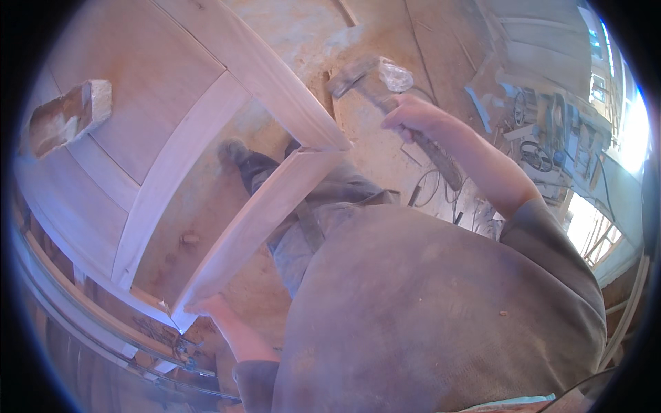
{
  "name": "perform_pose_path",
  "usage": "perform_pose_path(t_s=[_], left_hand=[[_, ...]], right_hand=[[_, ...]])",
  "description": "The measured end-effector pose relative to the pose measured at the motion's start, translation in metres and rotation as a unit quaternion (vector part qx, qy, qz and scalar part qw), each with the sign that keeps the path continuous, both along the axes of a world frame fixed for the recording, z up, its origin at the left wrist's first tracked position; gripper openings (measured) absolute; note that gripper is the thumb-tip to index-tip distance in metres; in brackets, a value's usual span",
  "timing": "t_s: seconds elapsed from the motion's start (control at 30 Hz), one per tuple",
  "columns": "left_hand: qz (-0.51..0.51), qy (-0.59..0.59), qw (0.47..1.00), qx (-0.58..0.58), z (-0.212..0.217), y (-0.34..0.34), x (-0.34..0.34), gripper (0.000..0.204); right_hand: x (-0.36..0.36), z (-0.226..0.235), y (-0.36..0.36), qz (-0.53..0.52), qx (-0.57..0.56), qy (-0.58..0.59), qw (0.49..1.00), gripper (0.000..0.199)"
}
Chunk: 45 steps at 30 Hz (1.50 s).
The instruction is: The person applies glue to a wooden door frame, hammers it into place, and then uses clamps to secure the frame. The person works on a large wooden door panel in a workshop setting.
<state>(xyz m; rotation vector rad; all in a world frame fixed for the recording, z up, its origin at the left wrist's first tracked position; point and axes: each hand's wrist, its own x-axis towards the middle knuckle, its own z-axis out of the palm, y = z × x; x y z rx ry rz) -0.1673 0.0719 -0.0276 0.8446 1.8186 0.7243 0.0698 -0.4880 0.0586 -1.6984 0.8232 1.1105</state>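
Observation:
A large pale wooden door (193,131), with framed panels and an open section at its near end, lies tilted across the left of the view. My left hand (210,308) is closed at the lower corner of its end rail (255,220); the rail hides some of the fingers. Raised to the right of the door, my right hand (416,117) grips a hammer (372,86) by its worn handle. The hammer's head is slightly blurred, and something clear and shiny covers one end of it. A rough wooden block (65,120) rests on the door's far panel.
Dusty floor shows beneath and beyond the door, with wood strips (344,12) on it. Tools and cables (537,155) crowd the right side near bright windows. Long bars of a rack or clamp (103,316) run along the lower left. My legs are partly under the door.

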Motion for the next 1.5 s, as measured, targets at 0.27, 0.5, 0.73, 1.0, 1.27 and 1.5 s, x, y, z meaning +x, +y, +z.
perform_pose_path(t_s=[0.27,0.5,0.73,1.0,1.27,1.5], left_hand=[[-0.016,0.034,0.999,0.012,-0.006,0.001,0.002,0.080],[0.065,0.032,0.997,-0.022,-0.032,0.024,-0.016,0.075],[-0.008,0.007,1.000,-0.014,-0.019,0.011,-0.015,0.081],[-0.037,-0.235,0.955,-0.178,-0.020,0.027,-0.044,0.079],[-0.104,-0.230,0.902,-0.352,0.020,0.042,-0.066,0.075],[-0.653,0.046,0.748,-0.113,0.094,0.223,-0.136,0.027]], right_hand=[[-0.018,0.001,0.038,-0.017,0.028,0.028,0.999,0.018],[-0.007,-0.002,0.009,-0.046,0.035,0.024,0.998,0.019],[-0.018,-0.001,0.039,0.019,0.026,0.004,0.999,0.018],[-0.080,-0.011,0.035,-0.240,0.161,-0.028,0.957,0.021],[-0.187,-0.021,0.078,-0.559,0.280,0.006,0.781,0.031],[-0.349,-0.012,0.283,-0.623,0.364,0.147,0.676,0.025]])
